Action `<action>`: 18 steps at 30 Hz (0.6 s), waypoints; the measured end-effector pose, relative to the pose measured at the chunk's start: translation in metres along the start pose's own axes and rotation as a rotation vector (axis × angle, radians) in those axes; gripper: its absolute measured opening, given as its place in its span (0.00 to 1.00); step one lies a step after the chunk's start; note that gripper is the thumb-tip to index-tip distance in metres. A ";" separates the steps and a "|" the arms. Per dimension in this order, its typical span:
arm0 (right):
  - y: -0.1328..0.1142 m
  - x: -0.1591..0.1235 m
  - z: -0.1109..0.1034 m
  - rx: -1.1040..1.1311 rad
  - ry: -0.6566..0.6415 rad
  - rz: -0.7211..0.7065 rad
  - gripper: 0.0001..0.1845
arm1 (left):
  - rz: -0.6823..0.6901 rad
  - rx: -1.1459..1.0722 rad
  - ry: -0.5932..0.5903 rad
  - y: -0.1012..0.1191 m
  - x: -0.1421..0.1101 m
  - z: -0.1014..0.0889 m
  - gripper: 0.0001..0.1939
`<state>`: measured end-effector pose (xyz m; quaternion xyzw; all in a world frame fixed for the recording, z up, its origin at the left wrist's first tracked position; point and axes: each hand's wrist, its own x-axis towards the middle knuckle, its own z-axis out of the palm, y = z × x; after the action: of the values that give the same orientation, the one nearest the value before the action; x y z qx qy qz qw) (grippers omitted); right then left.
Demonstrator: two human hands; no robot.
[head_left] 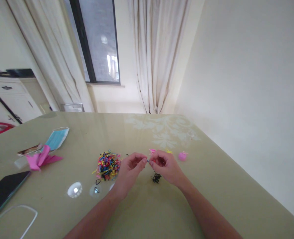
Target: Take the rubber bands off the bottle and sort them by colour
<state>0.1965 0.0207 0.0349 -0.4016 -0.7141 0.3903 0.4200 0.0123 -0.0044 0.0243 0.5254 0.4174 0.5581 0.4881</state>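
My left hand (pixel 133 169) and my right hand (pixel 165 166) meet above the table, thumb and forefinger pinched on each. Between their fingertips shows a tiny blue bit, apparently a small rubber band (pixel 148 161), mostly covered by the fingers. Left of my left hand lies a heaped pile of small multicoloured rubber bands (pixel 109 165). A little bunch of black rubber bands (pixel 156 178) sits under my right hand. Beyond that hand are pink bands (pixel 152 151), partly hidden yellow ones (pixel 169 151) and a pink clump (pixel 183 156).
On the left are a pink folded-paper shape (pixel 41 159), a blue face mask (pixel 58 138), a dark tablet or phone (pixel 6 192) and a white cable (pixel 28 207). A shiny white round piece (pixel 74 189) lies near the pile. A wall (pixel 248 99) borders the table's right side.
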 end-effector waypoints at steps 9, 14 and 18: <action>-0.006 0.001 0.000 -0.149 0.064 -0.114 0.03 | -0.047 -0.041 -0.042 -0.005 0.001 0.000 0.17; -0.006 0.002 -0.001 -0.144 0.090 -0.125 0.05 | -0.049 0.012 -0.093 -0.005 0.001 0.000 0.19; -0.005 0.001 -0.002 -0.135 0.096 -0.118 0.06 | -0.055 -0.010 -0.080 -0.004 0.000 0.003 0.20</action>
<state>0.1963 0.0205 0.0401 -0.4045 -0.7403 0.2960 0.4480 0.0155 -0.0035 0.0210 0.5331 0.4091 0.5252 0.5222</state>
